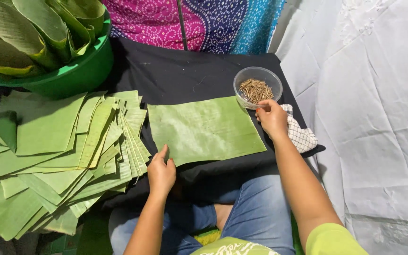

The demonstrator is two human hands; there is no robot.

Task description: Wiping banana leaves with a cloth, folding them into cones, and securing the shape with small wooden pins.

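A flat rectangular piece of green banana leaf (pixel 204 128) lies on a black cloth-covered surface (pixel 190 71) in front of me. My left hand (pixel 160 172) rests at the leaf's near left corner, fingers loosely curled and touching its edge. At the leaf's far right corner is my right hand (pixel 272 118), fingers pinched together just below a clear plastic bowl (pixel 242 78) of small thin wooden sticks (pixel 256 89). Whether a stick is between the fingertips cannot be made out.
A large stack of cut banana leaf pieces (pixel 57 156) lies fanned out at left. Behind it stands a green tub (pixel 79 71) of rolled leaves. A checked cloth (pixel 299 134) lies under my right wrist. White fabric (pixel 374 118) covers the right side.
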